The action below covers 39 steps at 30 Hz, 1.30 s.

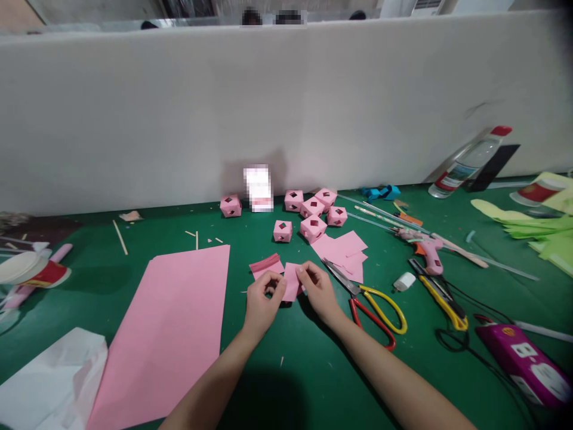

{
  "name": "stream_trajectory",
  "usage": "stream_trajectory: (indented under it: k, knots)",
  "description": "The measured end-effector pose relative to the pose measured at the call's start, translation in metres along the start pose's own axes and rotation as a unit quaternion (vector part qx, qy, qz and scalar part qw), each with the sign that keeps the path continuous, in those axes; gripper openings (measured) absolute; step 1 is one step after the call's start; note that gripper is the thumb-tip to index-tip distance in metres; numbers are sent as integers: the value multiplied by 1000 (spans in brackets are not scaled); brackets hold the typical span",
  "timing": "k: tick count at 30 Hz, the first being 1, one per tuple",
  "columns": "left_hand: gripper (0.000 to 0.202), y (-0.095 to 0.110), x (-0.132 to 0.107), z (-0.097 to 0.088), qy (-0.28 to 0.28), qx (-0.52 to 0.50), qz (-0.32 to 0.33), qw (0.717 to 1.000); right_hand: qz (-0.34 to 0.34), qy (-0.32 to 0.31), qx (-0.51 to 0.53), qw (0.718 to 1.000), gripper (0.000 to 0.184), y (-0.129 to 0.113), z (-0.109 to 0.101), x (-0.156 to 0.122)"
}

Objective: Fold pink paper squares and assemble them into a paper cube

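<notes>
A small pink paper (291, 283) spans the gap between two bare hands, its longer axis appearing to run away from the body. The left hand (263, 300) pinches its left edge, the right hand (319, 291) its upper right; neither is clearly nearer. Folded strips (265, 263) lie just beyond the left hand, pink boxes (312, 229) farther ahead, scissors (356, 289) beside the right hand, a large pink sheet (179, 322) left of both.

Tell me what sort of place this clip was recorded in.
Probably a paper-craft workspace: small pink folded-paper boxes with cut-out openings, metal scissors with one red and one yellow handle, and a pink plastic glue gun point to it.
</notes>
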<state>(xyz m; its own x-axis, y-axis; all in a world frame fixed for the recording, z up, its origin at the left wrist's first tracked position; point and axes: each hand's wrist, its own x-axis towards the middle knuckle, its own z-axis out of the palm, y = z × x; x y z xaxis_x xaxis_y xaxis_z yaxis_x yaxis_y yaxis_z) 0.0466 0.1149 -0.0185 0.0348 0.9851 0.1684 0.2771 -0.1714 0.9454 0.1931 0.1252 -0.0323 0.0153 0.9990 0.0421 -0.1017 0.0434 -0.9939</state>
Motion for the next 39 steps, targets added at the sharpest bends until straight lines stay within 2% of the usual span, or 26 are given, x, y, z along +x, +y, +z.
stream_trajectory:
  k: [4, 8, 13, 18, 23, 30, 35, 39]
  knots:
    - [21, -1, 1, 0, -15, -5, -14, 1000, -8, 1, -6, 1000, 41, 0, 0, -1]
    - [21, -3, 1, 0, -41, -17, -23, 999, -18, 28, -23, 999, 47, 0, 1, 0]
    - [24, -3, 2, 0, -8, -55, -41, 998, -26, -9, -87, 996, 44, 4, 2, 0]
    - [25, -2, 0, 1, -53, -100, -102, 988, -51, 31, -163, 985, 41, 10, 3, -3]
    - [26, -1, -1, 1, -32, -123, -118, 985, -20, -12, -123, 992, 41, 9, 3, -3]
    - [26, -3, 0, 0, 10, -142, -116, 983, -22, -46, -128, 990, 42, 6, 5, -4]
    - [25, -8, 1, 0, 5, -131, -106, 986, -55, -19, -170, 984, 42, 7, 5, -5]
    - [25, -11, 2, 0, 5, -110, -99, 989, -33, -33, -119, 992, 42, 5, 6, -4]
